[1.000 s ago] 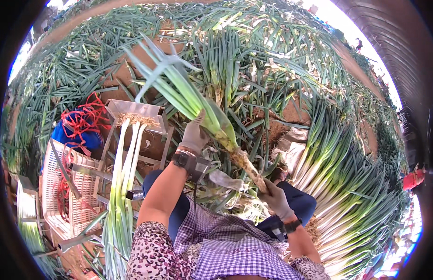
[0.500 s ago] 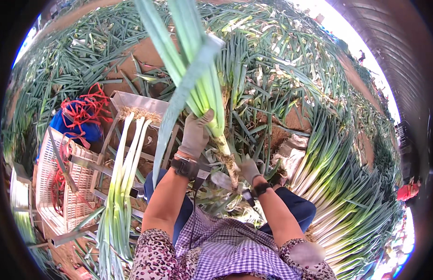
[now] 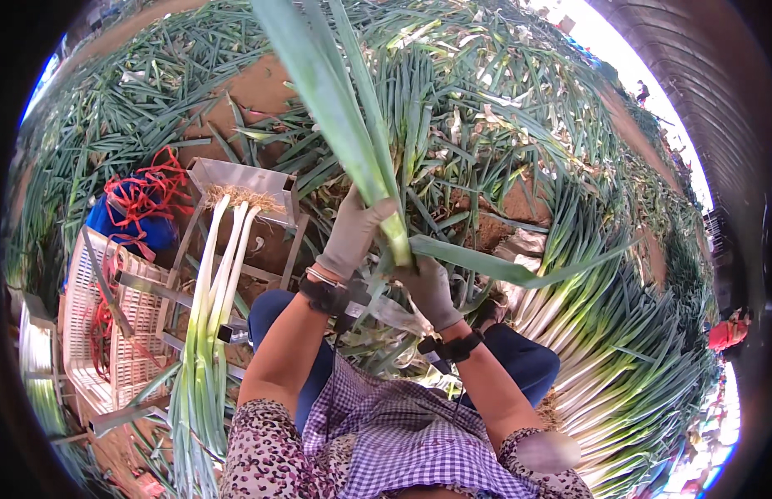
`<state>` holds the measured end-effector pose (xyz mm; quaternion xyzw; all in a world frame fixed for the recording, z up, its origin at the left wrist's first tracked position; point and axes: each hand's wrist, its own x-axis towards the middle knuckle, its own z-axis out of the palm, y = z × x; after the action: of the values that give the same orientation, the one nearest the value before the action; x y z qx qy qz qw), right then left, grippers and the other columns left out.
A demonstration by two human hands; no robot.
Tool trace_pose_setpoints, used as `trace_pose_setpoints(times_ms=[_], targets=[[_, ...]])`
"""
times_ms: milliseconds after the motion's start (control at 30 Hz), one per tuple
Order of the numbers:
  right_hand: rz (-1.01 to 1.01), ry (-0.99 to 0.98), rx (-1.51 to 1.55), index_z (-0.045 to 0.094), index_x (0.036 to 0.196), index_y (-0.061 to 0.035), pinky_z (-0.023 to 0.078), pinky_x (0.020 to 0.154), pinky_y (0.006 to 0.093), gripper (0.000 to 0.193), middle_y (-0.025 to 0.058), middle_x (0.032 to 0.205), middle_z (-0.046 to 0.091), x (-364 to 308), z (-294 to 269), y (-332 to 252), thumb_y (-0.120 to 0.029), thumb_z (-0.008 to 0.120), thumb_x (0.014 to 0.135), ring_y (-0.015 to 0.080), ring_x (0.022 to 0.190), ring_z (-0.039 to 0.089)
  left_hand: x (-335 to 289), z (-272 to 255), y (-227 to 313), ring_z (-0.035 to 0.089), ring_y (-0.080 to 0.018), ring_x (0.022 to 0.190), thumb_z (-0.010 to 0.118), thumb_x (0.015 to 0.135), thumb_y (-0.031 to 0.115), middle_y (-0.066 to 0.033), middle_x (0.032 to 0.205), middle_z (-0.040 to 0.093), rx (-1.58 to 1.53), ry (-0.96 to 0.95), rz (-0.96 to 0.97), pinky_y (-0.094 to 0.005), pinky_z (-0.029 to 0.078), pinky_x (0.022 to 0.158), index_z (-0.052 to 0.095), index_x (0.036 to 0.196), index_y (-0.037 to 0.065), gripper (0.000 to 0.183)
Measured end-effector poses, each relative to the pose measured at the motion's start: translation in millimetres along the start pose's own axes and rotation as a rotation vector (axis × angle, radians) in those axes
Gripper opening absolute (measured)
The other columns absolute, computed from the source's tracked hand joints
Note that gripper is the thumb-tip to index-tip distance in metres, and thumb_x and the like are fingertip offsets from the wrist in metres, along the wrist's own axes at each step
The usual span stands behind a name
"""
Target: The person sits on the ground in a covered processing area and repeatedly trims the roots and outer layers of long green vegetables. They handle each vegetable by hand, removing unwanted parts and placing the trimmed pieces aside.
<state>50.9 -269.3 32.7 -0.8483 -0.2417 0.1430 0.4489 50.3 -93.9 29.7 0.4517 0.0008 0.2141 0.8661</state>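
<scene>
Head view, looking down over the person's lap: a green onion (image 3: 353,141) is held upright in front of the body, its long green leaves rising toward the top of the picture and one leaf bending off to the right. The left hand (image 3: 353,233), in a grey glove, is wrapped around the stalk from the left, fingers closed on it. The right hand (image 3: 432,287), also gloved in grey, grips the same stalk just below and to the right, closed on its lower part; the two hands nearly touch. Each wrist wears a dark band. Below the hands lie loose peeled leaves on the lap, over blue trousers and a checked purple apron (image 3: 403,441).

To the left stands a metal rack (image 3: 244,179) with a small bunch of trimmed onions (image 3: 211,291) lying lengthwise in it, white stalks up, roots against the rack's end plate, green tops trailing toward the lower edge. Further left is a white plastic crate (image 3: 95,333) with red string (image 3: 145,195) draped over it and over a blue bundle just beside it. To the right a large stack of cleaned onions (image 3: 619,349) lies with its white stalks showing. Heaps of untrimmed onions cover the brown earth floor (image 3: 261,83) all around.
</scene>
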Motion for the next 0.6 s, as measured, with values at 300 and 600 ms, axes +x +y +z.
trace_pose_setpoints(times_ms=[300, 600], targets=[[0.281, -0.167, 0.601, 0.053, 0.125, 0.0037, 0.049, 0.085, 0.0280, 0.040, 0.0062, 0.111, 0.063, 27, -26, 22, -0.022, 0.062, 0.096, 0.0137, 0.094, 0.060, -5, 5, 20, 0.067, -0.0286, 0.103, 0.058, 0.094, 0.007, -0.0194, 0.112, 0.066, -0.279, 0.036, -0.266, -0.0376, 0.056, 0.089, 0.056, 0.121, -0.010, 0.032], [0.094, -0.037, 0.811, 0.059, 0.106, 0.0009, 0.049, 0.078, 0.0277, 0.031, 0.0049, 0.097, 0.064, 31, 11, -31, -0.004, 0.074, 0.080, 0.0108, 0.085, 0.059, 0, 0, 18, 0.069, -0.0266, 0.099, 0.058, 0.096, 0.015, -0.0173, 0.110, 0.067, -0.258, 0.012, -0.242, -0.0361, 0.057, 0.088, 0.057, 0.121, -0.009, 0.034]])
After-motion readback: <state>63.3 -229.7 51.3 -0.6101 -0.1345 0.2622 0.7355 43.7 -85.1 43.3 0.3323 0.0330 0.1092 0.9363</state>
